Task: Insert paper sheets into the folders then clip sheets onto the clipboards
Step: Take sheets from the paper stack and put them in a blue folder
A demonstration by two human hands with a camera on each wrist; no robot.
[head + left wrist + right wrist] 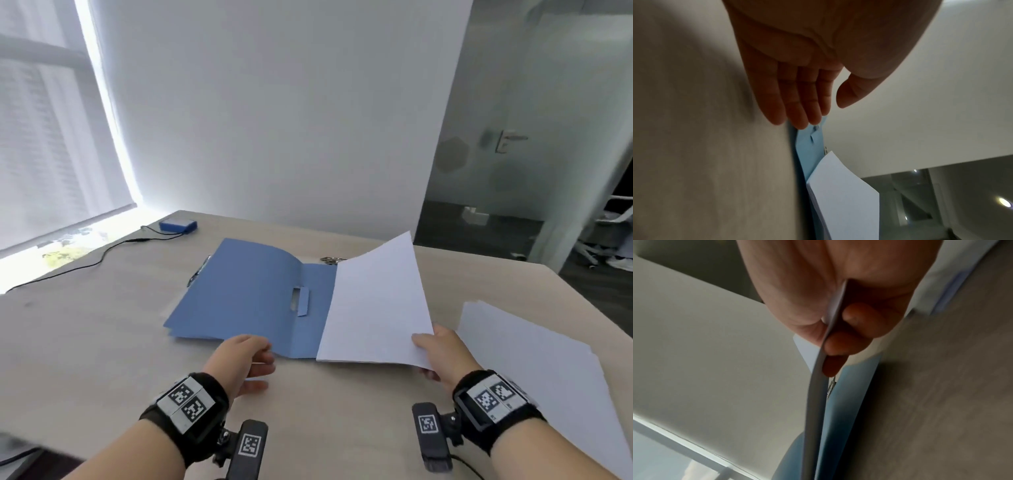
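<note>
We see a matte blue card folder [246, 294] lying open on the pale wood-grain bench [102, 342]. Our right hand [442, 349] pinches a thin sheaf of white paper sheets [373, 305] between thumb and curled fingers [840, 344], over the folder's right half. Our left hand [239, 356] hovers at the folder's near edge, fingers [795, 104] straight and relaxed, holding nothing. A loose paper stack [534, 359] lies at the right.

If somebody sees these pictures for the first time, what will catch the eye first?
Probably the open blue folder in the middle of the table. The right hand pinches white sheets over its right half. The left hand hovers open at the folder's near edge.
</note>
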